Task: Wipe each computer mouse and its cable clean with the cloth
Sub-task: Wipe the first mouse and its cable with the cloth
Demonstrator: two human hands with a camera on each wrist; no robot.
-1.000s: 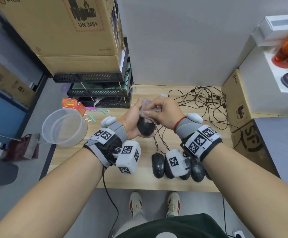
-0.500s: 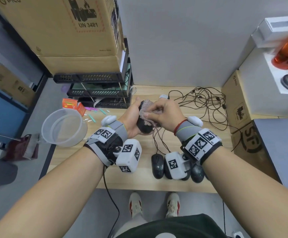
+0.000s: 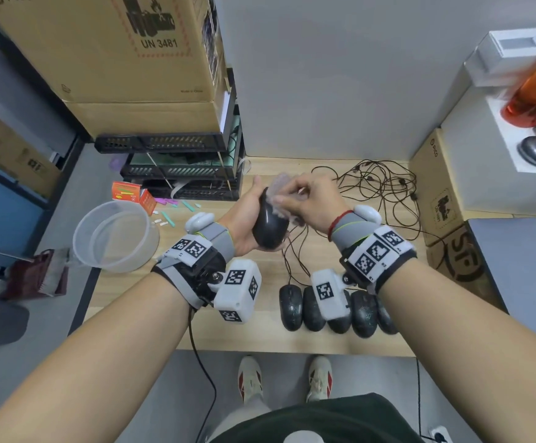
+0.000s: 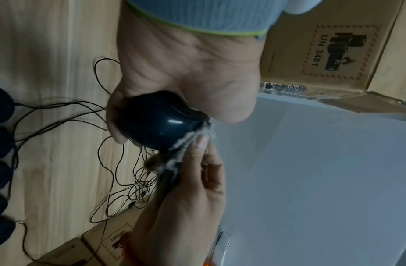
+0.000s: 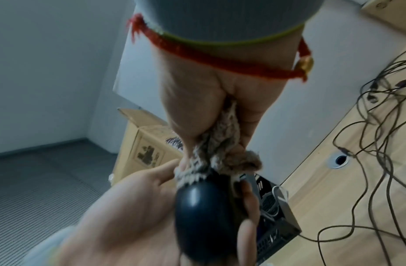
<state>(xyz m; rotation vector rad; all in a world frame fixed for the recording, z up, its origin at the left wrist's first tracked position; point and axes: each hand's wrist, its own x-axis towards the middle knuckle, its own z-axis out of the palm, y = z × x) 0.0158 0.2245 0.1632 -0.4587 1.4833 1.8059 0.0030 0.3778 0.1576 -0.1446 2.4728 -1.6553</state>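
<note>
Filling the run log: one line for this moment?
step: wiping mouse | left hand: holds mouse | right hand: presses cloth on it | others: on desk

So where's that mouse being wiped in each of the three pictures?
Head: mouse just above centre, in the left hand.
Left wrist: mouse centre-left, below the palm.
Right wrist: mouse at bottom centre.
Shared landmark: the cloth on the mouse's end, held by the right hand.

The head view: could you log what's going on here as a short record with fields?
activity: wiping a mouse
left hand: grips the black mouse, held above the desk
right hand: holds the cloth against the mouse's far end
waiting: row of black mice at the near edge of the wooden desk
cables: tangled, far right of the desk
</note>
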